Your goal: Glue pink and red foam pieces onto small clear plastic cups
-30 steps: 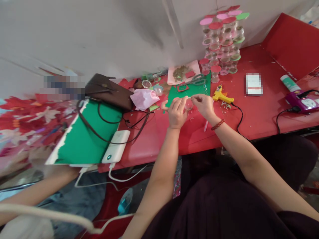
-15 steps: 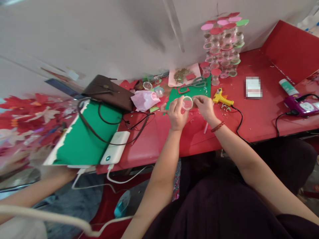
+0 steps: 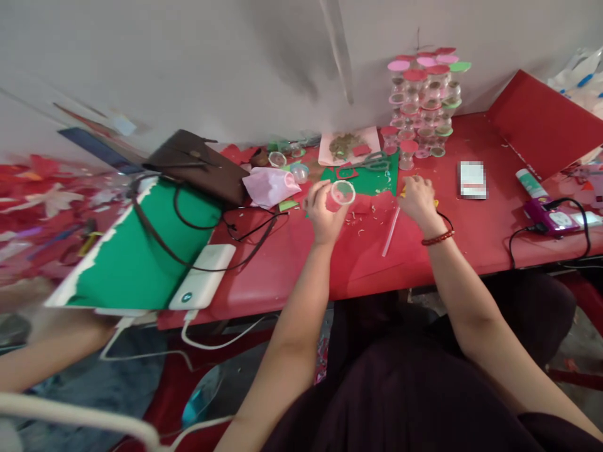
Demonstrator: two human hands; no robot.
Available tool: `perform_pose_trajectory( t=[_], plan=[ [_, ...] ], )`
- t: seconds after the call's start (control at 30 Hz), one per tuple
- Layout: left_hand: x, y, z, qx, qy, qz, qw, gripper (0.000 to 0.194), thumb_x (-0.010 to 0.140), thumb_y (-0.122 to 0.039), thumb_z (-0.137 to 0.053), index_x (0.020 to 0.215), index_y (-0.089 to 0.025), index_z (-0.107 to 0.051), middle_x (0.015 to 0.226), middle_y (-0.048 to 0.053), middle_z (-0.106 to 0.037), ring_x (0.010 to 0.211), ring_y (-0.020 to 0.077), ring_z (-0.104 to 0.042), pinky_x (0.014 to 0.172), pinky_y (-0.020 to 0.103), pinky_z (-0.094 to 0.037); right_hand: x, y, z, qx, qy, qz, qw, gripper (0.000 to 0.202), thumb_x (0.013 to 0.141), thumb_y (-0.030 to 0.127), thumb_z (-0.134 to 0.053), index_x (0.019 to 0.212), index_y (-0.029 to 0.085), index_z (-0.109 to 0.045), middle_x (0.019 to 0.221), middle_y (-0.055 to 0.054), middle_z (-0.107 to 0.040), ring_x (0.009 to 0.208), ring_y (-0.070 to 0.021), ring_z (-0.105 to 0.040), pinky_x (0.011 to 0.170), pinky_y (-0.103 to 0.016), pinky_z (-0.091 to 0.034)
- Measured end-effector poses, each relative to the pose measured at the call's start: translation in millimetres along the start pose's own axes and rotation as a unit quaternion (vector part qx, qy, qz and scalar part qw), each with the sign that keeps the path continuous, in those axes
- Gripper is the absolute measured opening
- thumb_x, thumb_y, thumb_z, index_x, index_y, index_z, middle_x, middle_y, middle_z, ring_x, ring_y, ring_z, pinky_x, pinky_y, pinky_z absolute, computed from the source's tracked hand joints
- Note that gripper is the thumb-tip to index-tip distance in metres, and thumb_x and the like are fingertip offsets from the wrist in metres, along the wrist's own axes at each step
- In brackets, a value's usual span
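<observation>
My left hand (image 3: 324, 213) is closed around a clear plastic cup (image 3: 342, 193), its round rim turned up toward me. To the right, my right hand (image 3: 419, 199), with a beaded bracelet at the wrist, covers most of a yellow hot glue gun (image 3: 436, 203); its fingers are curled on the gun, and only small yellow parts show. A translucent stick (image 3: 391, 232) lies on the red table (image 3: 264, 267) just left of that hand. Green card (image 3: 387, 181) with scissors (image 3: 374, 161) lies beyond both hands.
Stacked clear cups with coloured discs (image 3: 426, 103) stand against the wall. A brown bag (image 3: 198, 166), a power bank (image 3: 202, 276) and a green board (image 3: 155, 251) lie left, near another person's arm (image 3: 61, 351). A purple power strip (image 3: 549, 216) sits right.
My right hand has left the cup's rim and moved right, down onto the glue gun. My left hand still holds the cup, slightly further left. The view has shifted a little.
</observation>
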State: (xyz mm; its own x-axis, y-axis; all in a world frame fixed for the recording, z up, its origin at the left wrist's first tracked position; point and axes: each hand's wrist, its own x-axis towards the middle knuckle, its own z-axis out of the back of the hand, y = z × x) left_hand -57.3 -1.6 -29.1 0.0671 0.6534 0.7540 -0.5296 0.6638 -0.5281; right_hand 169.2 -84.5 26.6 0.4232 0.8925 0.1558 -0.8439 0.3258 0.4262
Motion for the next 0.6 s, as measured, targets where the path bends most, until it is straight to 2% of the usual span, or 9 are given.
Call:
perform_pose_trajectory(
  t=[0.07,0.13,0.23,0.3,0.37,0.47,0.53,0.6],
  plan=[
    [1,0,0.9,-0.003,0.014,0.000,1.000,0.048,0.078,-0.035,-0.089,0.120,-0.023,-0.069,0.132,0.011,-0.073,0.129,0.0328,-0.067,0.119,0.054,-0.045,0,-14,11,-0.082,0.039,-0.046,0.995,0.039,0.095,0.023,-0.060,0.131,0.011,-0.069,0.141,-0.026,-0.063,0.134,-0.0437,-0.054,0.106,-0.062,-0.047],
    [1,1,0.5,-0.013,0.041,0.006,0.999,0.049,0.080,-0.037,-0.087,0.123,-0.024,-0.068,0.131,0.011,-0.074,0.128,0.0326,-0.068,0.119,0.055,-0.045,2,-24,16,-0.130,0.088,-0.063,0.986,0.041,0.096,0.025,-0.061,0.134,0.009,-0.067,0.142,-0.026,-0.061,0.136,-0.0440,-0.053,0.107,-0.063,-0.046],
    [1,4,-1.9,-0.028,0.068,0.017,0.997,0.048,0.084,-0.036,-0.084,0.127,-0.024,-0.066,0.131,0.012,-0.076,0.127,0.0319,-0.069,0.118,0.053,-0.046,7,-30,16,-0.166,0.130,-0.045,0.977,0.042,0.097,0.018,-0.059,0.137,0.007,-0.065,0.143,-0.026,-0.061,0.134,-0.0401,-0.059,0.106,-0.052,-0.050],
    [2,7,-3.7,-0.038,0.067,0.018,0.997,0.049,0.084,-0.035,-0.083,0.128,-0.023,-0.065,0.132,0.012,-0.076,0.127,0.0314,-0.069,0.118,0.052,-0.047,12,-33,15,-0.174,0.130,-0.028,0.976,0.043,0.096,0.017,-0.063,0.137,0.006,-0.064,0.141,-0.026,-0.062,0.127,-0.0368,-0.065,0.098,-0.043,-0.054],
    [3,10,-5.2,-0.050,0.056,0.025,0.997,0.052,0.082,-0.036,-0.085,0.128,-0.022,-0.064,0.130,0.013,-0.076,0.123,0.0308,-0.071,0.115,0.050,-0.050,16,-38,13,-0.166,0.108,-0.017,0.980,0.044,0.092,0.019,-0.069,0.135,0.007,-0.064,0.138,-0.026,-0.064,0.116,-0.0326,-0.070,0.088,-0.037,-0.054],
    [5,12,-6.7,-0.063,0.040,0.039,0.996,0.053,0.080,-0.042,-0.088,0.123,-0.021,-0.065,0.125,0.014,-0.077,0.119,0.0313,-0.073,0.112,0.050,-0.052,23,-48,13,-0.102,0.026,-0.006,0.994,0.039,0.086,0.019,-0.074,0.124,0.011,-0.068,0.131,-0.025,-0.068,0.102,-0.0268,-0.071,0.076,-0.032,-0.050],
    [6,12,-7.4,-0.061,0.032,0.040,0.997,0.050,0.080,-0.047,-0.089,0.119,-0.022,-0.069,0.123,0.014,-0.078,0.119,0.0320,-0.072,0.112,0.052,-0.051,26,-51,14,-0.009,-0.038,-0.011,0.999,0.025,0.084,0.018,-0.074,0.108,0.013,-0.070,0.113,-0.020,-0.074,0.093,-0.0239,-0.070,0.071,-0.032,-0.048],
    [6,11,-7.6,-0.055,0.026,0.040,0.997,0.047,0.081,-0.051,-0.087,0.117,-0.024,-0.072,0.123,0.012,-0.079,0.119,0.0320,-0.072,0.113,0.053,-0.049,26,-49,13,0.135,-0.067,-0.042,0.988,0.010,0.086,0.024,-0.073,0.090,0.015,-0.069,0.084,-0.010,-0.072,0.075,-0.0194,-0.065,0.063,-0.030,-0.046]
  ],
)
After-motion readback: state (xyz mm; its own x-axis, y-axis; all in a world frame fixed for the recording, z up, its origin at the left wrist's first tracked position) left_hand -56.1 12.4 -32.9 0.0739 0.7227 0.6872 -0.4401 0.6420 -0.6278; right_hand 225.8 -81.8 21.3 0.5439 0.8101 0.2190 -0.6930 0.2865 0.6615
